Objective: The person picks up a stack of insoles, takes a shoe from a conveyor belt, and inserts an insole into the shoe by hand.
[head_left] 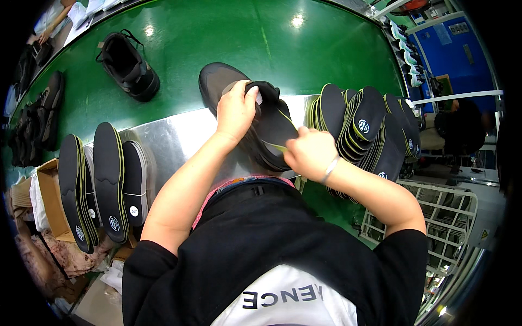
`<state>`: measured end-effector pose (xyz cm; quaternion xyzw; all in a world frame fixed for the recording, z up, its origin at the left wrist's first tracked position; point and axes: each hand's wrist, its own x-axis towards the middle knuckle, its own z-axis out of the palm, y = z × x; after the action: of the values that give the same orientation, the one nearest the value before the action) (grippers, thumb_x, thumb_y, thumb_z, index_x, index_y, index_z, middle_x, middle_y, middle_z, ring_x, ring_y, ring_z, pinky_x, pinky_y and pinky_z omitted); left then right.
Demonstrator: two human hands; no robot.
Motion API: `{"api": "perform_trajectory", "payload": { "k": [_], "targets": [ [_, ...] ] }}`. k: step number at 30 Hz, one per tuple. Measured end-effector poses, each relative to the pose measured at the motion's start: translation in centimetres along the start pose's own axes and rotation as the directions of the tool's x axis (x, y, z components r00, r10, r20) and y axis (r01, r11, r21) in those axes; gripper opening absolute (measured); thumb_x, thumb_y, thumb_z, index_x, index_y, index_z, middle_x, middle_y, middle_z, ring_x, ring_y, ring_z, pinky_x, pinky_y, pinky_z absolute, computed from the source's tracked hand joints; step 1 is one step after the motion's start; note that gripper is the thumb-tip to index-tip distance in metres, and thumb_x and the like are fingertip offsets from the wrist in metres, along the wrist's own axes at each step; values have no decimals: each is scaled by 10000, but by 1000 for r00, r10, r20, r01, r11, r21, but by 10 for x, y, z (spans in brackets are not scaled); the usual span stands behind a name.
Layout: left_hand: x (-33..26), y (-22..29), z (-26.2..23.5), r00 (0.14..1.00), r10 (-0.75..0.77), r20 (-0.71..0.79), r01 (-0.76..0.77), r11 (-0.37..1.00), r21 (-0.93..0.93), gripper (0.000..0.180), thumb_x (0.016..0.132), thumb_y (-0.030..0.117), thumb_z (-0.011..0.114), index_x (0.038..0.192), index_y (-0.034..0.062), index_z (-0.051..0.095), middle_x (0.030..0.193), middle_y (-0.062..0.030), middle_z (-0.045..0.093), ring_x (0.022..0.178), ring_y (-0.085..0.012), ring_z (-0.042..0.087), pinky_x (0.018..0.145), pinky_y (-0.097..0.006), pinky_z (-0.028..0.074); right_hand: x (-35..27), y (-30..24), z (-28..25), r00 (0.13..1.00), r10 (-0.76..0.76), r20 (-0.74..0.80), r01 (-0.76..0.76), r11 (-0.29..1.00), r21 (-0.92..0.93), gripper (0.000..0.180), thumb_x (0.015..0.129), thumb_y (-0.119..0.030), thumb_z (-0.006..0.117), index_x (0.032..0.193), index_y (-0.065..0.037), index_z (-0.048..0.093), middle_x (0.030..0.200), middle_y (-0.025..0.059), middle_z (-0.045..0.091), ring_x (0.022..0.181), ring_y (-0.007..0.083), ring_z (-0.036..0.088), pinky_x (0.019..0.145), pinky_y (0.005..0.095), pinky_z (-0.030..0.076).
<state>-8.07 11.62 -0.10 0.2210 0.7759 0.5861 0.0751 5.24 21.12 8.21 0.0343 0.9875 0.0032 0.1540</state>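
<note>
A dark grey-brown shoe [215,80] lies tilted in front of me across the metal strip, its toe pointing away to the left. My left hand [236,111] is closed on the shoe's upper at the tongue, thumb on top. My right hand [312,155], somewhat blurred, pinches the near end of a black insole [274,129] with a yellow-green edge. The insole's far part is inside the shoe opening and hidden there. A pale band circles my right wrist.
Stacks of black insoles [365,117] stand close by my right hand; more insoles [109,179] stand at the left. Another shoe [128,65] sits on the green table [217,32]. Several shoes [49,111] line the far left. A white wire rack [435,212] is at the right.
</note>
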Motion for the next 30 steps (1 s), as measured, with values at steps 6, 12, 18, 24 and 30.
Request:
{"api": "perform_trajectory", "payload": {
  "k": [6, 12, 18, 24, 30],
  "targets": [
    [-1, 2, 0, 1000, -31, 5, 31, 999, 13, 210, 819, 221, 499, 894, 37, 567, 705, -142, 602, 692, -309, 583, 644, -368, 445, 42, -13, 29, 995, 26, 100, -24, 999, -24, 192, 693, -163, 510, 739, -41, 651, 807, 162, 584, 744, 284, 597, 667, 367, 484],
    [-4, -2, 3, 999, 33, -30, -31, 998, 48, 207, 822, 224, 495, 904, 46, 562, 724, -146, 604, 702, -319, 583, 648, -377, 451, 60, -10, 54, 986, 21, 165, -12, 999, -53, 192, 712, -150, 504, 769, -49, 656, 859, 174, 585, 770, 265, 602, 661, 334, 489],
    [-4, -3, 2, 998, 63, -13, -62, 997, 42, 202, 822, 217, 498, 912, 45, 555, 745, -150, 604, 709, -321, 581, 649, -377, 451, 67, -6, 31, 923, -2, 384, 11, 1000, -22, 272, 711, -265, 548, 845, -54, 655, 956, 168, 579, 844, 266, 589, 736, 347, 471],
    [-5, -4, 2, 998, 67, -2, -67, 998, 15, 208, 822, 215, 499, 917, 38, 551, 761, -156, 602, 720, -318, 581, 649, -368, 451, 77, -9, 25, 789, 17, 614, 79, 989, -129, 347, 714, -224, 557, 1005, -39, 599, 1101, 123, 550, 1059, 240, 491, 848, 303, 417],
    [-7, -3, 0, 999, 47, 15, -47, 999, -8, 216, 823, 212, 497, 928, 30, 548, 766, -157, 603, 721, -312, 583, 652, -363, 450, 71, -13, 56, 901, -1, 434, 122, 960, -251, 188, 747, -147, 511, 850, -104, 663, 875, 49, 641, 841, 190, 606, 700, 289, 467]
  ]
}}
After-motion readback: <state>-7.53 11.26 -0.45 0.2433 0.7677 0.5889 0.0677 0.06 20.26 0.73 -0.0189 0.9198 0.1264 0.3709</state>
